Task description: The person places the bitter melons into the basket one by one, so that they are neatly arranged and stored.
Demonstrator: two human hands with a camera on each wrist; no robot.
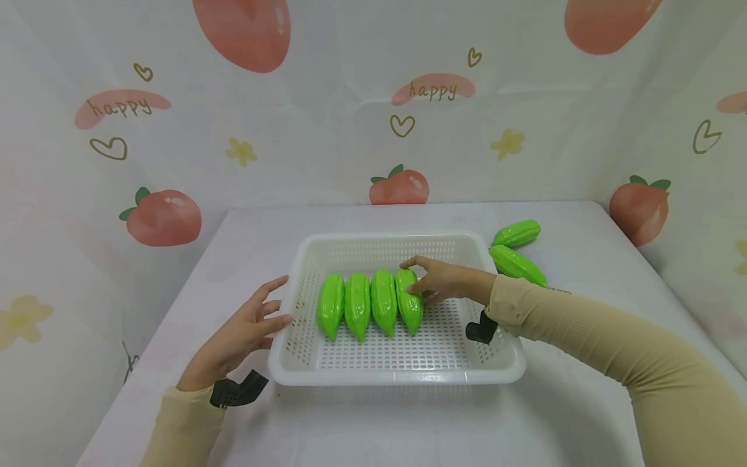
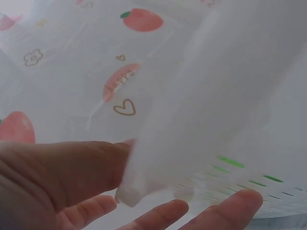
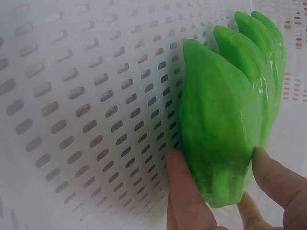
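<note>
My right hand (image 1: 439, 280) reaches into a white plastic basket (image 1: 397, 378) and pinches the rightmost green star fruit (image 1: 410, 310). In the right wrist view its thumb and fingers lie on either side of that fruit's blunt end. Three more glossy, ridged star fruit (image 1: 357, 306) line up to the left of it, pointed ends toward me. At the basket's left side, my left hand (image 1: 248, 331) has its fingers spread and relaxed, with the thumb tip right at the rim. The left wrist view shows the basket's rim (image 2: 132, 194) between thumb and fingers.
Two more green star fruit (image 1: 518, 263) lie on the white-covered table (image 1: 560, 227) beyond the basket's right side, close together. A white curtain (image 1: 327, 130) printed with peaches, hearts and flowers stands behind the table and along both sides.
</note>
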